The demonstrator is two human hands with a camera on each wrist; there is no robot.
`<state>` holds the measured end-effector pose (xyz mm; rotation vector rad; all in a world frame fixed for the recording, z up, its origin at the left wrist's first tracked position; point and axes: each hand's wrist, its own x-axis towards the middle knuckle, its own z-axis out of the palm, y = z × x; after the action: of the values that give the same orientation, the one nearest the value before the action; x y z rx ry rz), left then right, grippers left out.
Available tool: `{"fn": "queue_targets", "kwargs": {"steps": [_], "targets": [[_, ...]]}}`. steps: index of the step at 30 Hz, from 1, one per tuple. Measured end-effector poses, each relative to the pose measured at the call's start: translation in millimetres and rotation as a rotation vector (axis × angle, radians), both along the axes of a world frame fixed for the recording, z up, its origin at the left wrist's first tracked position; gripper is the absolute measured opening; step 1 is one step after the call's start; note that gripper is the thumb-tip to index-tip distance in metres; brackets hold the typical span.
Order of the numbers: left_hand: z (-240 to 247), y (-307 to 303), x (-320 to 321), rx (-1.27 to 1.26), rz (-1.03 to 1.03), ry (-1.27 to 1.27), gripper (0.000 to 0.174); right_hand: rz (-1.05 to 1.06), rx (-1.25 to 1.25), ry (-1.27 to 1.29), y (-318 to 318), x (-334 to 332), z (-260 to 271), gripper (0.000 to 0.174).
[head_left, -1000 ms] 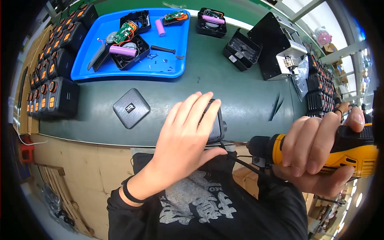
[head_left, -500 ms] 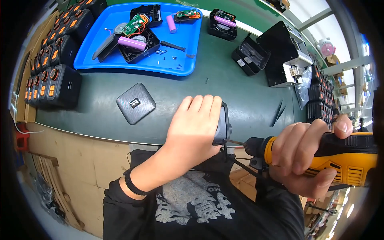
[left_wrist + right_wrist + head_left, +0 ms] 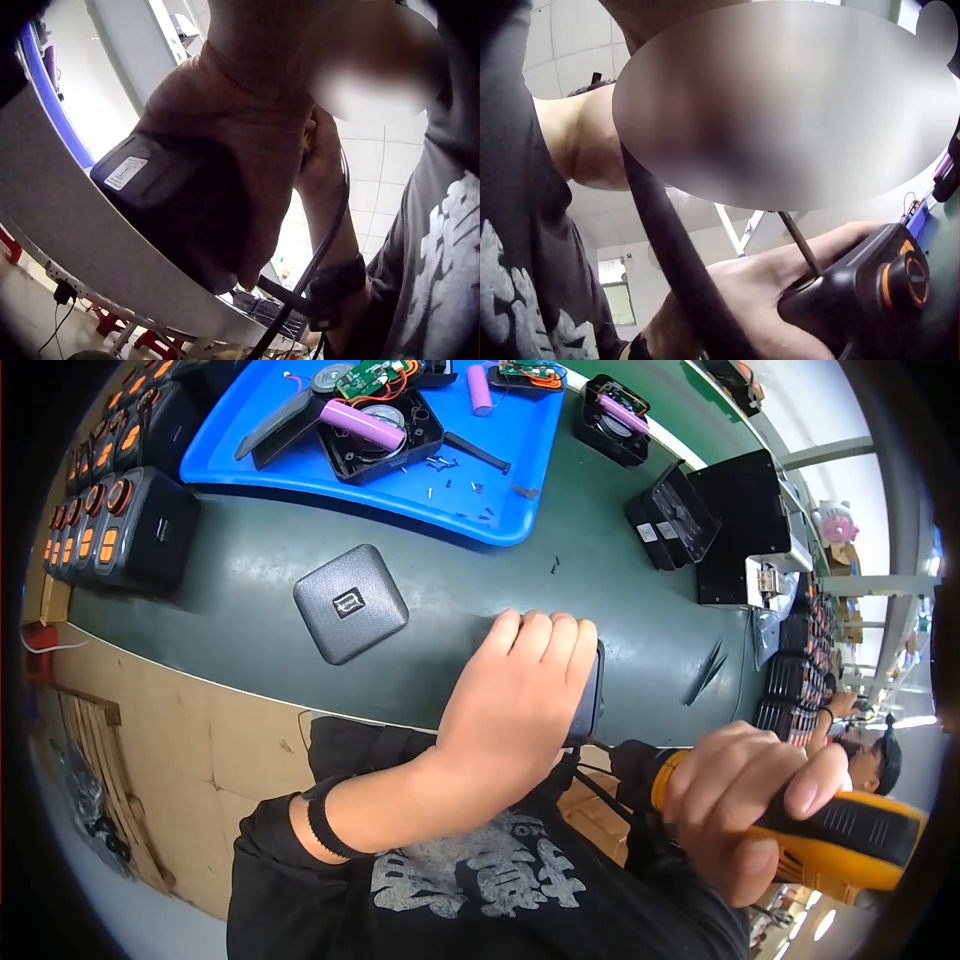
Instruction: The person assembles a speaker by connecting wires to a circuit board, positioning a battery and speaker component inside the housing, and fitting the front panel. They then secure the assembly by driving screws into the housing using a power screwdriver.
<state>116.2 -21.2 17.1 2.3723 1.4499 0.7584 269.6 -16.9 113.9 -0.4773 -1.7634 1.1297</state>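
My left hand holds a black box-shaped device at the bench's front edge, its fingers bent over the top. In the left wrist view a white label shows on the device. An orange-ringed knob projects from it in the right wrist view. My right hand is wrapped round a yellow and black power drill, whose chuck points left at the device. The drill's long bit meets the device's casing in the right wrist view. A flat black panel with a logo lies left of my left hand.
Opened devices, a pink battery cell and small screws lie in the blue tray. Finished-looking devices stand in rows at left. At right are a black open case, a machine and tweezers.
The left thumb, stretched out before, has tucked in and the fingers bend more over the device. The drill has come closer to the device and tilted. The head view has shifted.
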Motion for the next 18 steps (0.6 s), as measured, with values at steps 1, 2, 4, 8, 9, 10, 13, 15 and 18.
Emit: {"fn": "queue_targets", "kwargs": {"steps": [1,2,4,8,9,10,13,15,18], "targets": [[-2,0,0,-0.007,0.004,-0.009,0.083,-0.005,0.001,-0.034,0,0,1,0.038],[-3,0,1,0.007,0.009,0.003,0.084,-0.079,0.010,-0.002,-4,-4,-1,0.037],[-5,0,1,0.011,0.013,0.009,0.085,-0.067,-0.004,-0.033,-2,-2,-1,0.038],[-4,3,1,0.013,0.029,0.062,0.084,-0.026,-0.014,-0.037,-1,1,-4,0.037],[-4,3,1,0.009,0.031,0.073,0.084,0.009,-0.007,-0.058,1,4,-3,0.036],[-3,4,1,-0.009,0.026,0.080,0.082,0.011,-0.010,-0.060,3,5,-2,0.036],[-2,5,1,-0.027,0.025,0.102,0.082,0.083,-0.028,-0.112,6,12,1,0.038],[-2,5,1,-0.029,0.023,0.095,0.081,0.164,-0.055,-0.110,16,13,4,0.038],[-5,5,2,-0.026,0.030,0.073,0.078,0.283,-0.173,-0.106,21,4,10,0.035]]}}
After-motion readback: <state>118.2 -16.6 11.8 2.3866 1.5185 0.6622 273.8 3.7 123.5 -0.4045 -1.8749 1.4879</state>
